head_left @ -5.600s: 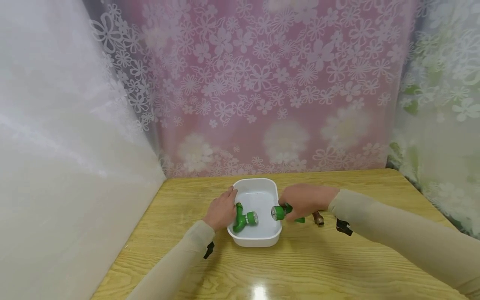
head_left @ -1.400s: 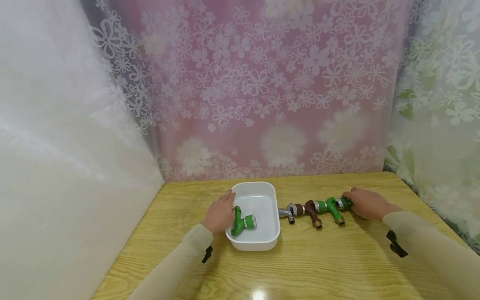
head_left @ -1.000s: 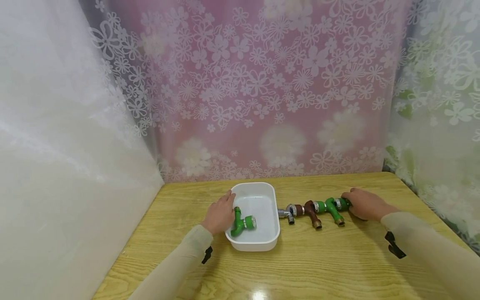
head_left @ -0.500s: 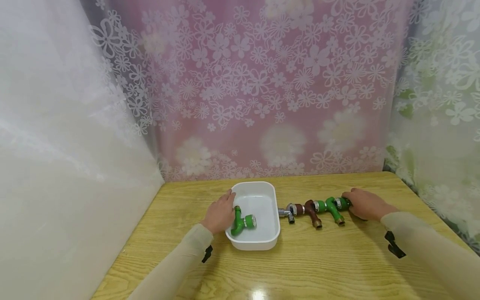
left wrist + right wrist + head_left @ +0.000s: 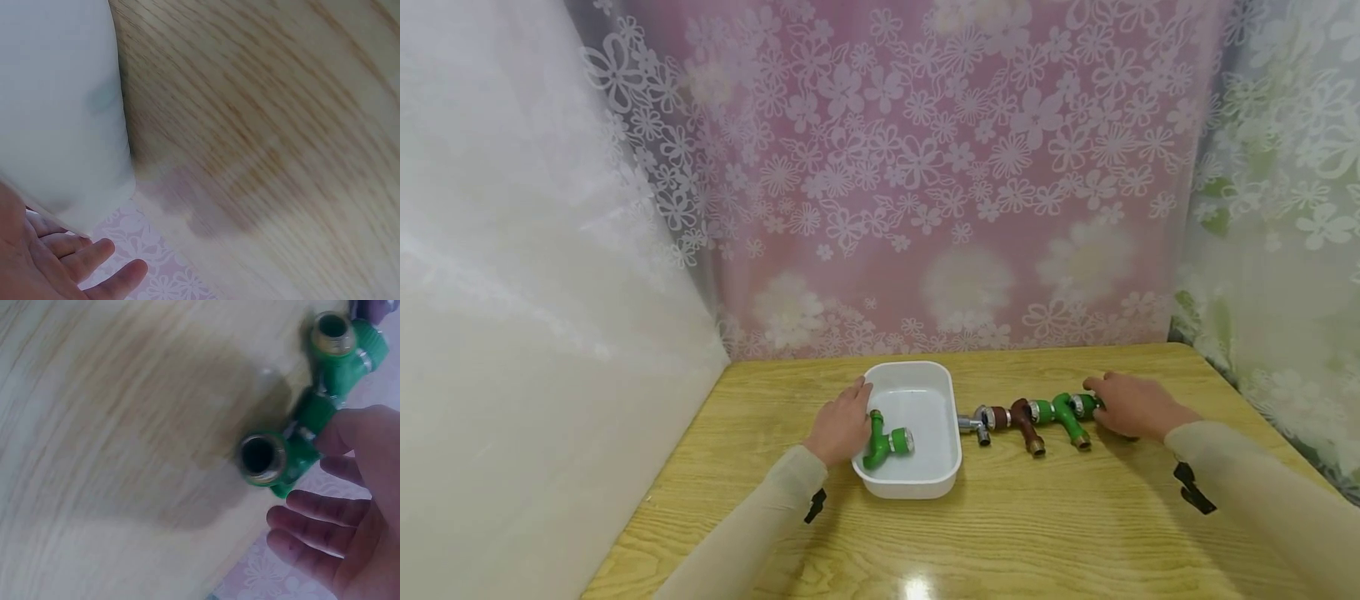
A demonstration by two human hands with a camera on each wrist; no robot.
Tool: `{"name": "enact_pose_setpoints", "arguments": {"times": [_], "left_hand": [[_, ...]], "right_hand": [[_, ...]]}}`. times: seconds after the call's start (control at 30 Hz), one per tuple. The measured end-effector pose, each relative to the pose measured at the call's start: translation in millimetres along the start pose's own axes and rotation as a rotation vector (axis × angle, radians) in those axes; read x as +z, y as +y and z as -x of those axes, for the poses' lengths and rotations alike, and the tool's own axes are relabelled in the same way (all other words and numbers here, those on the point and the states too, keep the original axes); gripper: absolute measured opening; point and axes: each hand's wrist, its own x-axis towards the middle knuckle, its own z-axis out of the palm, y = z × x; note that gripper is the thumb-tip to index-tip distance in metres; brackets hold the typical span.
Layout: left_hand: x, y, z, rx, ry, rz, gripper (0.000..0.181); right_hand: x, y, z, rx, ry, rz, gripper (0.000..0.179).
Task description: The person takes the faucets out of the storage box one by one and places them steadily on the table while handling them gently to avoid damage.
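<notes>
In the head view a white plastic basin (image 5: 907,490) stands on the table with a green faucet (image 5: 880,447) lying inside it, near its left wall. My left hand (image 5: 841,422) rests over the basin's left rim, its fingers fairly straight. To the basin's right, faucets lie in a row: a chrome one (image 5: 976,423), a brown one (image 5: 1024,419), a green one (image 5: 1064,414) and a darker green one (image 5: 1084,406) at the end. My right hand (image 5: 1138,407) is at that last faucet, partly hiding it. Its thumb lies against the faucet in the right wrist view, the other fingers spread away, loosely bent.
The wood-grain table (image 5: 1000,542) reaches to a pink flowered curtain (image 5: 955,183) behind. A white sheet (image 5: 550,317) hangs along the left side. Another flowered curtain (image 5: 1285,250) borders the right edge.
Several seconds ago my right hand held a green faucet at the basin's right rim; now it is at the right end of the row, its fingers looser. My left hand has stayed.
</notes>
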Motion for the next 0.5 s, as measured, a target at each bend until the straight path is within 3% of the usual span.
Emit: {"name": "enact_pose_setpoints", "arguments": {"times": [0.17, 0.5], "left_hand": [[-1.8, 0.5, -0.2, -0.007, -0.002, 0.000, 0.054], [-1.0, 1.4, 0.5, -0.012, -0.005, 0.012, 0.054]], "right_hand": [[-11, -14, -3.8, -0.036, 0.051, 0.029, 0.040], [-35, -69, -20.0, -0.228, 0.183, 0.111, 0.034]]}}
